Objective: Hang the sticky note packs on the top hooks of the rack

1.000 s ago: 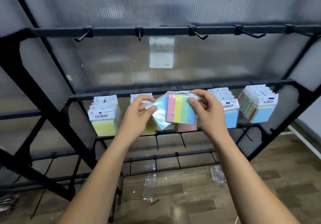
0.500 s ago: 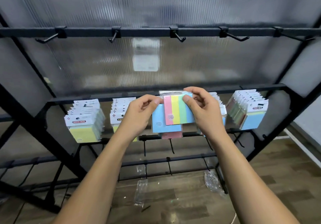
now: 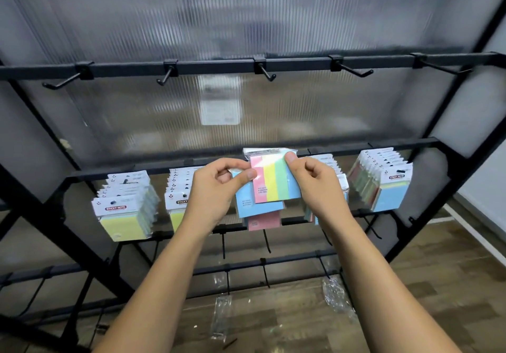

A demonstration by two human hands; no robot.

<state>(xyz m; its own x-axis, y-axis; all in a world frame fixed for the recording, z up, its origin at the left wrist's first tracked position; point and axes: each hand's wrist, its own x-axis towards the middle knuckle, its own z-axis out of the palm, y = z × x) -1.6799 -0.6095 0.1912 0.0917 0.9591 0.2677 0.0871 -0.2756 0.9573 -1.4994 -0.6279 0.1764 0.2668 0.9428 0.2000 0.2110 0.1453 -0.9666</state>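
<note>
Fingers of both hands pinching packs at top corners, long axis upright; top hooks lying directly above, right hand nearer.

A striped sticky note pack, pink, yellow, green and blue, was held upright in front of a plain blue pack and a pink one. The five top hooks stood bare, while more packs hung on the middle rail.
</note>
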